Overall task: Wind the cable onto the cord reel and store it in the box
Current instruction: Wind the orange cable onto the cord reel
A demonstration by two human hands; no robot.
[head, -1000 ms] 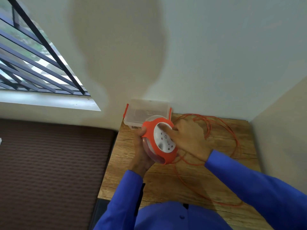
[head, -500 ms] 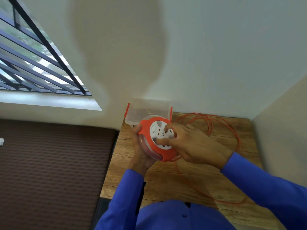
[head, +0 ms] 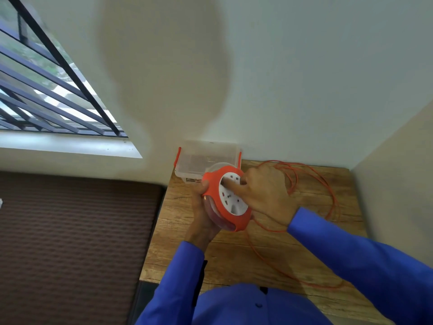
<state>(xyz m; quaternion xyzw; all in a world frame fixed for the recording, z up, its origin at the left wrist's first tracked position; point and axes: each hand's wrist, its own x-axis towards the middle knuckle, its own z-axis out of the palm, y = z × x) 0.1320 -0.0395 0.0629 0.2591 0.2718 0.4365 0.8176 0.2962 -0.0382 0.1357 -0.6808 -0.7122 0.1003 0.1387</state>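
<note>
So the winding is only partway done, I'd say. The left hand [head: 202, 216] is wrapped around the back and left edge of the orange cord reel [head: 226, 198], gripping it firmly and holding it up on edge just above the wooden table [head: 225, 254], with the white socket face turned toward the camera. The right hand [head: 264, 195] is pressed onto that white face, fingers [head: 234, 185] curled in against it, not flat open. Looks like it's cranking the center round, though I can't tell if there's an actual knob under those fingers since the hand covers that bit.

What's left: a lot. The orange cable [head: 311, 184] is mostly still loose, looped in a pile on the far right of the table behind the right hand, with another long strand running from under the reel down toward the near edge and curving off right. There seems to be some cord already inside the reel's clear housing, but it's blurry there.

The clear plastic box [head: 206, 158] with orange latches sits at the far left corner of the table against the wall, just behind the reel, lid off as far as I can see. Nothing's in it yet, so storing hasn't started.
</note>
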